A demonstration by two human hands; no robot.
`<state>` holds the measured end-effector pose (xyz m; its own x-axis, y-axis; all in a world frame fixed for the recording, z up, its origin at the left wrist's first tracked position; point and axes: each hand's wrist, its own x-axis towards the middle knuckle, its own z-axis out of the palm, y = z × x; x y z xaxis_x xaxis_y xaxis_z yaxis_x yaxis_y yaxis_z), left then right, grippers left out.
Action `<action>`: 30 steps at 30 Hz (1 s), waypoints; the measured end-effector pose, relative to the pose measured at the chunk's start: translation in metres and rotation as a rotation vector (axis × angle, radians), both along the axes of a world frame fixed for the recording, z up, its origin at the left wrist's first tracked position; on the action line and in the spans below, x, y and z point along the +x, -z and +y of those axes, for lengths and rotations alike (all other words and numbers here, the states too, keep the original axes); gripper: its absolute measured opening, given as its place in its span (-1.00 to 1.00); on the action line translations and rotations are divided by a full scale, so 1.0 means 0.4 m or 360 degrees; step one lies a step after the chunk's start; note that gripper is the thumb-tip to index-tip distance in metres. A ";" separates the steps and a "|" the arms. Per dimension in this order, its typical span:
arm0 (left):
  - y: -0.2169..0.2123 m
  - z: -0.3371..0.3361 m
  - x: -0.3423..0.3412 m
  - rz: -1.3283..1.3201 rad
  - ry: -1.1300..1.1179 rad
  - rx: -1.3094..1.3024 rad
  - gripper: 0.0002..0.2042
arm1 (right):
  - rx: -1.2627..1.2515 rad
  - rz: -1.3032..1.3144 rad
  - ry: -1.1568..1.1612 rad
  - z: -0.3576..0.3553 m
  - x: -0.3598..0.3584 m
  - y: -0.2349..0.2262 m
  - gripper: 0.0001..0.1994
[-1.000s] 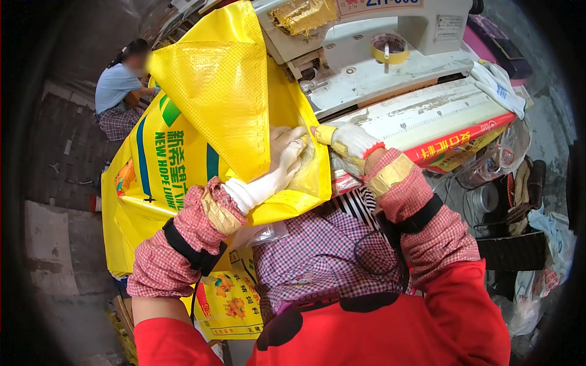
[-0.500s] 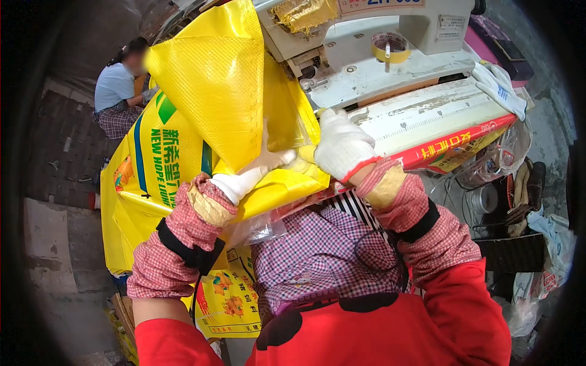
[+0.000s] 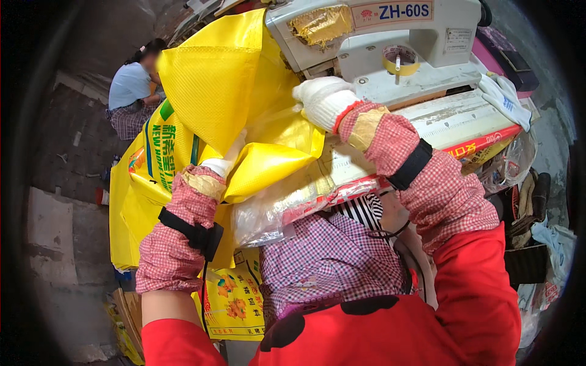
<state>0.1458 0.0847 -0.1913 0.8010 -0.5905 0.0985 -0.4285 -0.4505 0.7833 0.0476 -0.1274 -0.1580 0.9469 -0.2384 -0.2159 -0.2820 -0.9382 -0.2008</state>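
A large yellow woven bag (image 3: pixel 210 79) with green and blue print stands against the left end of a white sewing machine (image 3: pixel 421 46), its mouth folded and spread. My left hand (image 3: pixel 227 160), in a white glove, reaches into the folds; yellow material hides its fingers. My right hand (image 3: pixel 326 102), also gloved in white, is closed at the bag's far right edge, below the machine head. Its fingertips are partly hidden against the bag. Both forearms wear red checked sleeve covers with black straps.
A tape roll (image 3: pixel 400 60) lies on the machine bed, and a pale glove (image 3: pixel 505 100) on the table's right end. Clear plastic (image 3: pixel 259 221) hangs at the near edge. A person (image 3: pixel 133 88) crouches at the far left. Shoes (image 3: pixel 530 195) and bags crowd the right.
My right hand has moved up and left along the bag's edge. My left hand has gone deeper among the folds, and the bag's mouth has opened wider.
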 end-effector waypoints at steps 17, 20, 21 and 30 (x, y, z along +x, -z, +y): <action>0.169 -0.035 0.192 -0.1179 -0.0009 0.0737 -0.76 | -0.0382 -0.0183 -0.0303 0.012 -0.027 -0.035 -0.62; 0.124 -0.042 0.167 -0.1064 0.0136 0.0812 -0.77 | -0.0252 -0.0307 -0.0245 -0.036 -0.069 -0.019 -0.62; 0.107 -0.047 0.156 -0.1020 0.0195 0.0837 -0.78 | -0.0190 -0.0383 -0.0236 -0.045 -0.079 -0.014 -0.62; 0.039 -0.067 0.124 -0.0845 0.0510 0.1114 -0.80 | -0.0166 -0.0393 -0.0115 0.003 -0.056 -0.019 -0.68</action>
<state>0.1955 0.0580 -0.2071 0.5415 -0.8388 -0.0566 -0.8380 -0.5439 0.0446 0.0252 -0.1261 -0.1506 0.9832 -0.1770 0.0455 -0.1680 -0.9733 -0.1561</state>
